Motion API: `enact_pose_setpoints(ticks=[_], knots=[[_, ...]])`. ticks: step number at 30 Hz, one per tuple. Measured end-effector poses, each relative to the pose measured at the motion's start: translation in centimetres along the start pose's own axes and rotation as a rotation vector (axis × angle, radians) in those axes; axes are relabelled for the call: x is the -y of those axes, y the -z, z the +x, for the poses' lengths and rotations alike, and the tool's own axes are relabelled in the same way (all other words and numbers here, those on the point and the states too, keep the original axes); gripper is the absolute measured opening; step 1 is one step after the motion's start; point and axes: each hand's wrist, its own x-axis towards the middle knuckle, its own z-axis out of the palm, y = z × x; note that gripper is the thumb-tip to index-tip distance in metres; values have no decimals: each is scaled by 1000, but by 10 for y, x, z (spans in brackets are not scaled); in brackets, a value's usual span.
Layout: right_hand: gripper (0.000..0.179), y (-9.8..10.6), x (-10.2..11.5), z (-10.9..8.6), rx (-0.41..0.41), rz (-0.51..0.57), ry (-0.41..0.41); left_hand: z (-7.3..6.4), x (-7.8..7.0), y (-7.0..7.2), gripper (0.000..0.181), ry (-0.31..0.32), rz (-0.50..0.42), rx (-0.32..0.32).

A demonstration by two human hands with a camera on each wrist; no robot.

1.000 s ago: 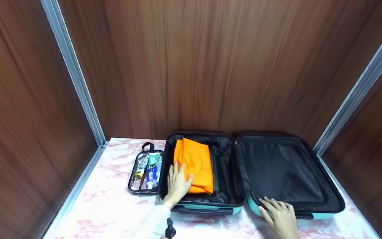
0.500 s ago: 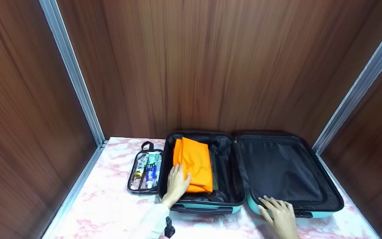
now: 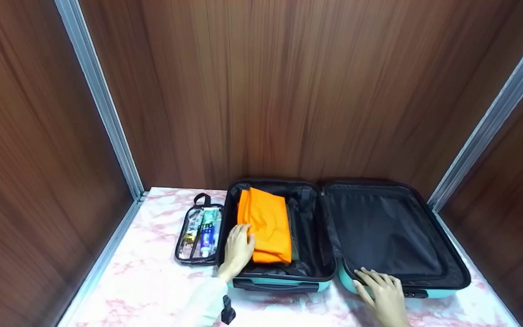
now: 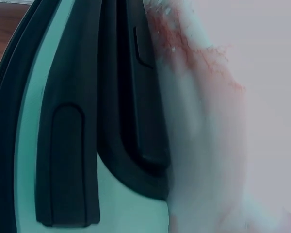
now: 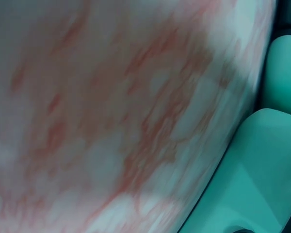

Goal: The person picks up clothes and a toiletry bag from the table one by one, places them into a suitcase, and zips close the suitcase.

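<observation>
A mint-green suitcase [image 3: 284,284] lies unfolded flat, its black-lined halves side by side; its mint shell [image 4: 131,199] and black side handle [image 4: 68,160] fill much of the left wrist view. Inside the left half is a folded orange cloth [image 3: 268,222], with a dark green edge showing along its right side. My left hand [image 3: 239,250] reaches over the front rim, fingertips at the cloth's lower left edge. My right hand [image 3: 382,293] rests over the front rim of the right half, fingers loosely bent. Neither hand shows in the wrist views.
A clear toiletry pouch [image 3: 198,236] with black trim, holding toothpaste and other tubes, lies against the suitcase's left side. The pink-marbled table [image 3: 139,281] meets wood-grain panels [image 3: 266,91] at the back and sides. Mint shell corners [image 5: 252,170] stand at right in the right wrist view.
My left hand has slid left off the top of the orange cloth to its left edge, its fingers drawn closer together. The right hand has stayed on the rim.
</observation>
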Motion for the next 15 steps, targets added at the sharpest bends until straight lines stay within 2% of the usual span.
enact_pose_setpoints(ticks=[8,15], knots=[[28,3,2,0,56,33,-61,4,8,6,21,-37,25,-69],[21,1,0,1,9,74,-26,5,14,10,17,-87,26,-145]])
